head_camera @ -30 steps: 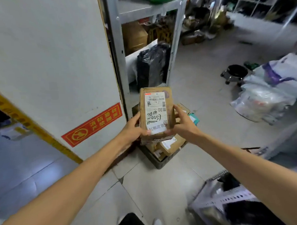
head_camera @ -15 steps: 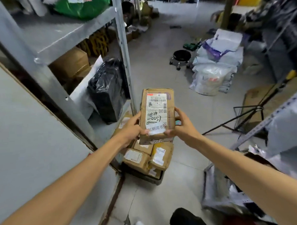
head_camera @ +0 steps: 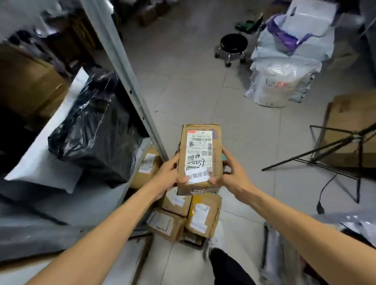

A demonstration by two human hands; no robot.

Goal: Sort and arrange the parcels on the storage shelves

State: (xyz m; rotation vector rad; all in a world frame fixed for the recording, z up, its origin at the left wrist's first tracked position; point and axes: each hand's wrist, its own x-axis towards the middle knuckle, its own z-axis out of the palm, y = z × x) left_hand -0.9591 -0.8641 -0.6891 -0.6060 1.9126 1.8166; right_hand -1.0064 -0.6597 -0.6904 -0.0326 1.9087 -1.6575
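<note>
Over the last second the view had swung from the wall to the grey metal storage shelf (head_camera: 115,51). The labelled brown cardboard parcel (head_camera: 200,159) stayed gripped at its sides by the left hand (head_camera: 167,177) and right hand (head_camera: 235,174), above the stacked cardboard boxes (head_camera: 185,219), probably awaiting a slot.

Light: even, soft indoor light; pale floor tiles (head_camera: 191,89) bright.
Glare: highlights on the black plastic bag (head_camera: 93,133).
Blur: motion smear over the shelf (head_camera: 124,65) at left; parcel (head_camera: 199,159) label sharp.
Edges: wide-angle bending.
</note>
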